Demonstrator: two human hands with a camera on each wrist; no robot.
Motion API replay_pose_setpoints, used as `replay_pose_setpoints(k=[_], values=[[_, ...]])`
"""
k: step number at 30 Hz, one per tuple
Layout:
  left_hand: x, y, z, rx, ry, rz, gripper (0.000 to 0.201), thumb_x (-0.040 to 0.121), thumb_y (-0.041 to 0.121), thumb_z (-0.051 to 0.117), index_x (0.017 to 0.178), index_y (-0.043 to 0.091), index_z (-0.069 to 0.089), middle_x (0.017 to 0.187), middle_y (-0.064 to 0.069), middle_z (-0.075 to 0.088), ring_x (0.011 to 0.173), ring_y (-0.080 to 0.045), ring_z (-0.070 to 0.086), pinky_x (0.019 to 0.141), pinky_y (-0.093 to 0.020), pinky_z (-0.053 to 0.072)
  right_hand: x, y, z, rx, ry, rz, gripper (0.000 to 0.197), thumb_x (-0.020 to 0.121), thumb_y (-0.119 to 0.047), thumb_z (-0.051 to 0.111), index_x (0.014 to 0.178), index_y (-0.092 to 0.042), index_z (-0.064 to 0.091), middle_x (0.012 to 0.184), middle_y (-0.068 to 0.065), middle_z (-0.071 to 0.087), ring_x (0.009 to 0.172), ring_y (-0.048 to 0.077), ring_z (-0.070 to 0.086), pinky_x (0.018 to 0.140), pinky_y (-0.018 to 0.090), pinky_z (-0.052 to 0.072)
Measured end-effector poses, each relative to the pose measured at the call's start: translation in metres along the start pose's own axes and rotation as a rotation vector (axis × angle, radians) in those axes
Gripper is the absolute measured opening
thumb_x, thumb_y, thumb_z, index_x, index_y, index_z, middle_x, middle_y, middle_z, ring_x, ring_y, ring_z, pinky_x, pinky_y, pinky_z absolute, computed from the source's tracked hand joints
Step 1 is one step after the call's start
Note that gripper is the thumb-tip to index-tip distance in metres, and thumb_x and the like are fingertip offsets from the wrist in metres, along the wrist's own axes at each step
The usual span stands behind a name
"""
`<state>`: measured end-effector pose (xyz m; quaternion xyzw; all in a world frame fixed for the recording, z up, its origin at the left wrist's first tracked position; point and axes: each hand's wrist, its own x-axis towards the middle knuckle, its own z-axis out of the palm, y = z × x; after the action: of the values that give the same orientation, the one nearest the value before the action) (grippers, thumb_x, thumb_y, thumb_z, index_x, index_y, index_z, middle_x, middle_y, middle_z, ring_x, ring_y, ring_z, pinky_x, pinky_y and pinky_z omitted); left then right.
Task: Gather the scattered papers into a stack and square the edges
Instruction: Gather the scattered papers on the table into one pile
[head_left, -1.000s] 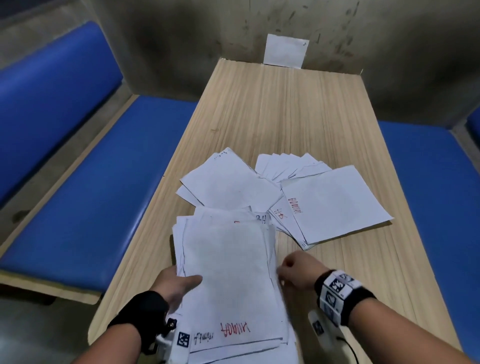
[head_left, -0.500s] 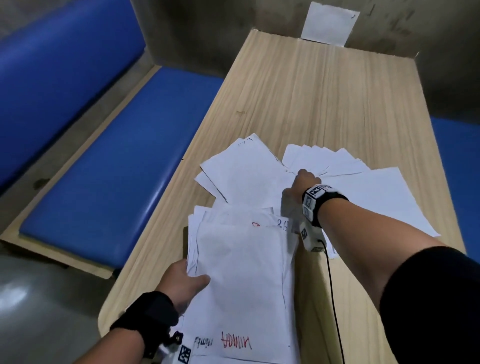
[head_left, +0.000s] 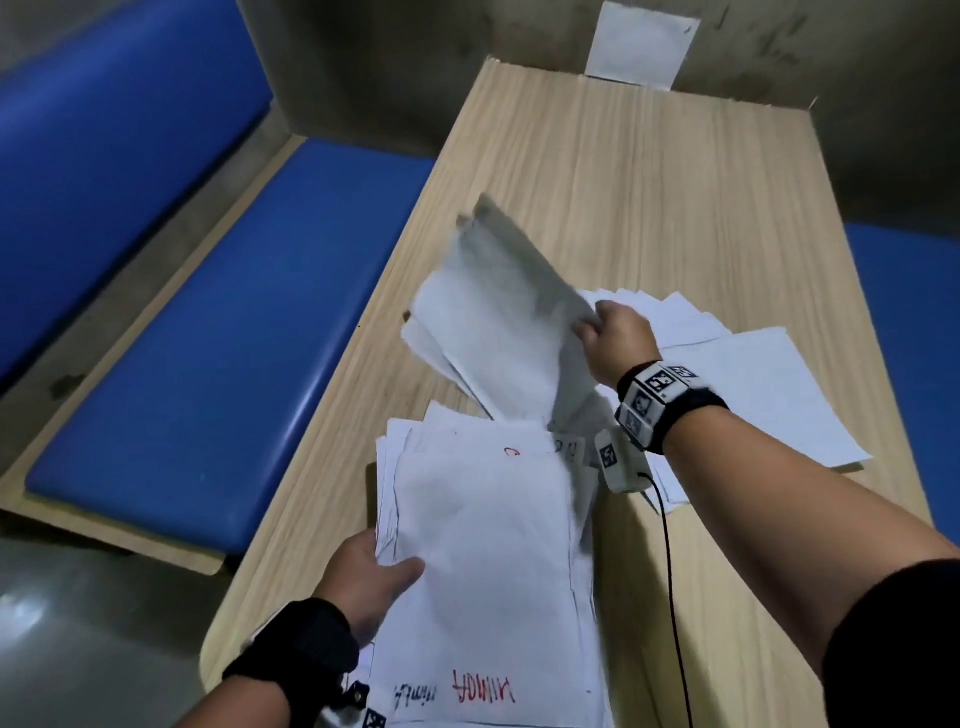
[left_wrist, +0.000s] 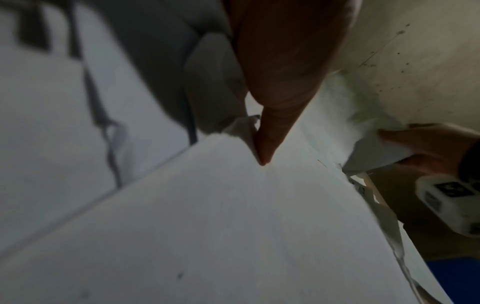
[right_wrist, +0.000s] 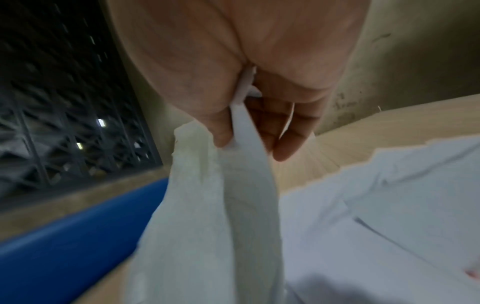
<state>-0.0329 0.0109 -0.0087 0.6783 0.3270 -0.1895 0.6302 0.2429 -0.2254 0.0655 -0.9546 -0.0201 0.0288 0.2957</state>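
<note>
A rough stack of white papers lies at the near end of the wooden table, red writing on its top sheet. My left hand grips the stack's left edge, thumb on top. My right hand pinches a few loose sheets by their right edge and holds them tilted up off the table beyond the stack. In the right wrist view the thumb and fingers clamp those sheets. More papers lie fanned out to the right, under my right forearm.
Blue padded benches run along the left side and the right side of the table. A single white sheet leans on the stained wall at the far end. A black cable hangs from my right wrist device.
My right hand reached from beside the stack to the loose sheets in the middle, took hold of them and lifted them off the table. My left hand kept hold of the stack.
</note>
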Motion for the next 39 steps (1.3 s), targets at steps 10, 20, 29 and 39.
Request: replay_pose_setpoints(k=[10,20,29,39], values=[[0.001,0.004,0.018,-0.055,0.068,-0.061,0.020,0.097,0.012,0.055,0.115,0.010,0.063,0.118,-0.011,0.070,0.102,-0.028,0.067,0.094,-0.037,0.049,-0.146,0.050,-0.041,0.595,-0.154,0.304,0.022,0.081,-0.021,0.065,0.075,0.000,0.067,0.067,0.004,0.066,0.058,0.015,0.060,0.053,0.027,0.048],[-0.006,0.016,0.035,-0.161,0.066,-0.038,0.024,0.087,0.003,0.068,0.109,-0.003,0.067,0.100,-0.014,0.074,0.074,-0.025,0.074,0.074,-0.032,0.052,-0.245,0.074,0.033,0.245,-0.614,0.390,0.025,0.077,-0.041,0.056,0.066,-0.020,0.054,0.065,-0.007,0.056,0.061,0.013,0.056,0.057,0.025,0.046],[-0.007,0.007,0.035,-0.167,0.131,-0.010,0.021,0.085,-0.001,0.069,0.106,-0.001,0.068,0.095,-0.017,0.076,0.086,-0.035,0.072,0.078,-0.040,0.056,-0.135,0.123,-0.024,0.450,0.072,1.005,0.063,0.097,-0.045,0.048,0.127,0.010,0.055,0.132,0.026,0.058,0.121,0.035,0.057,0.097,0.033,0.043],[-0.003,0.005,0.032,-0.187,0.125,0.010,0.017,0.083,-0.001,0.070,0.100,0.000,0.069,0.091,-0.017,0.078,0.084,-0.036,0.074,0.081,-0.046,0.057,-0.085,0.120,-0.032,0.225,-0.132,0.877,0.038,0.102,-0.016,0.040,0.134,-0.002,0.054,0.142,0.013,0.053,0.131,0.027,0.050,0.096,0.024,0.042]])
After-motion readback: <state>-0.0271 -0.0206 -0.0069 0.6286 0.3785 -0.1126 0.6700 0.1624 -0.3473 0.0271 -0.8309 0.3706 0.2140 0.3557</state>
